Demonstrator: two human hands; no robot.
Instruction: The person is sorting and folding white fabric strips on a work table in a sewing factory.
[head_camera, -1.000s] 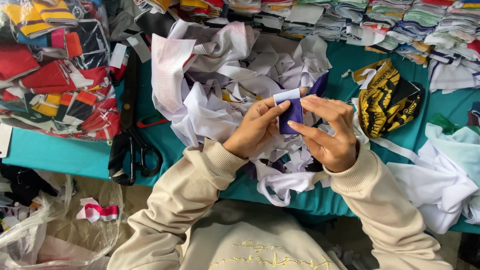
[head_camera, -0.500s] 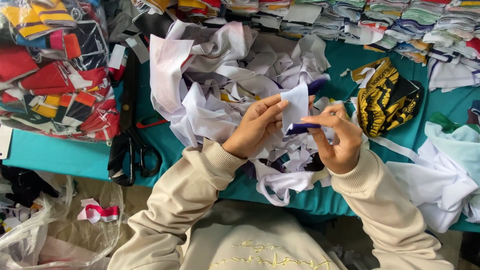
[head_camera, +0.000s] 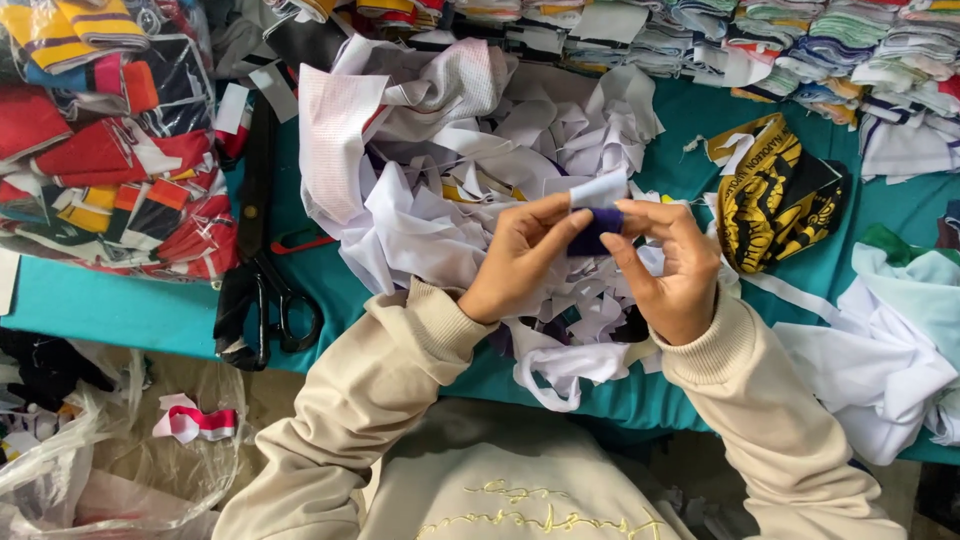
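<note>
Fingertips of both hands pinch a small dark-purple fabric piece (head_camera: 596, 232) with a white strip along its top; left hand (head_camera: 520, 258) and right hand (head_camera: 672, 268) grasp it above the heap of white scraps (head_camera: 450, 190) near the teal tabletop's (head_camera: 120, 310) front edge. Black scissors (head_camera: 262, 290) lie toward its left edge.

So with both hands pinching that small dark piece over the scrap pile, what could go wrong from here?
The dark blue piece is held only at the fingertips of the left hand and right hand; it could slip into the white scraps below and be hard to find. The black scissors lie near the table edge, where a sleeve might knock them off.
</note>
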